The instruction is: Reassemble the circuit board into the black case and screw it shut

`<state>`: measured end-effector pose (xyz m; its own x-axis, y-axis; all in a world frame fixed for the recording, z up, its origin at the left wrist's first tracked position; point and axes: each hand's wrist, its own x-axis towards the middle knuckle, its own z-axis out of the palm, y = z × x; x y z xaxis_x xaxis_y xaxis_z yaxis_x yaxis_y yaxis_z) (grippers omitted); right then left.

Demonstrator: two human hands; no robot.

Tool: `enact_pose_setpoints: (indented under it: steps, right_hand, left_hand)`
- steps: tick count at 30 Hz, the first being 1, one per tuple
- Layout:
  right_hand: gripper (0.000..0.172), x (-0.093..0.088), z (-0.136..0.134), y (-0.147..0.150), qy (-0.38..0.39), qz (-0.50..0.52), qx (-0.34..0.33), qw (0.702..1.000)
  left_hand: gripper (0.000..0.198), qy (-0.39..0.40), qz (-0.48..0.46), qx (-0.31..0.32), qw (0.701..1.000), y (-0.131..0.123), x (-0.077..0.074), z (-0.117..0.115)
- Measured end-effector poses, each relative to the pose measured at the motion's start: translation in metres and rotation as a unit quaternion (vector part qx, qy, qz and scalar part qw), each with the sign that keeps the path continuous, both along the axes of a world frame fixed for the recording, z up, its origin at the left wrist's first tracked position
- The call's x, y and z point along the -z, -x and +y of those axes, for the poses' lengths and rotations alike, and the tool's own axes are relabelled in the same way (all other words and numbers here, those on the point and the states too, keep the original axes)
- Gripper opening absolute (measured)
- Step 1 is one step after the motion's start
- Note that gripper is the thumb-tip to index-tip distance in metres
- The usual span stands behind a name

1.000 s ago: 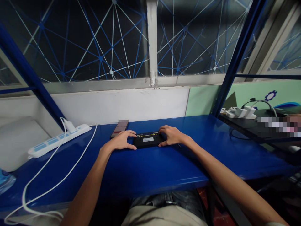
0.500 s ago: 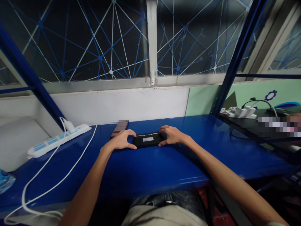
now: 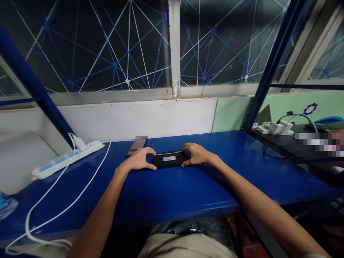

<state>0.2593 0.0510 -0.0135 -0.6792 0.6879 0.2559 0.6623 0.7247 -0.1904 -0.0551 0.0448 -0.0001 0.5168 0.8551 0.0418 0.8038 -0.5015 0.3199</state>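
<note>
A flat black rectangular box [image 3: 170, 162] with a white label on top lies on the blue table [image 3: 172, 193], near its middle. My left hand [image 3: 141, 158] grips its left end, thumb at the near corner and fingers at the far one. At the right end, my right hand [image 3: 194, 154] holds it in the same way. A phone [image 3: 136, 144] with a lit screen lies just behind my left hand. Part of a thin dark object [image 3: 205, 165] shows beside my right wrist.
A white power strip [image 3: 67, 159] with a white cable [image 3: 90, 186] lies at the left. Blue frame posts stand on both sides. Another power strip [image 3: 276, 128] sits on a black desk at the right, near part of a person's hand. Clear plastic [image 3: 7, 206] shows at the left edge.
</note>
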Motion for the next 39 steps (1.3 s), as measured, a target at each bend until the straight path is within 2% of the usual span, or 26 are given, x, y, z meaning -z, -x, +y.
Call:
enact_pose_setpoints:
  steps: [17,34,39]
  right_hand:
    - [0.061,0.0015,0.0035,-0.0005,0.002,0.01,-0.004,1.0]
    - [0.058,0.0042,0.0053,-0.0006,0.008,0.024,0.005,1.0]
    - [0.059,0.0039,0.0055,-0.0007,0.001,0.019,-0.003,1.0]
  left_hand:
    - [0.058,0.013,0.002,-0.01,1.0,-0.002,-0.003,-0.0015]
    - [0.06,0.0,-0.004,-0.004,1.0,0.0011,0.0013,0.0014]
    - [0.052,0.001,-0.014,0.004,1.0,-0.003,-0.0041,-0.0029]
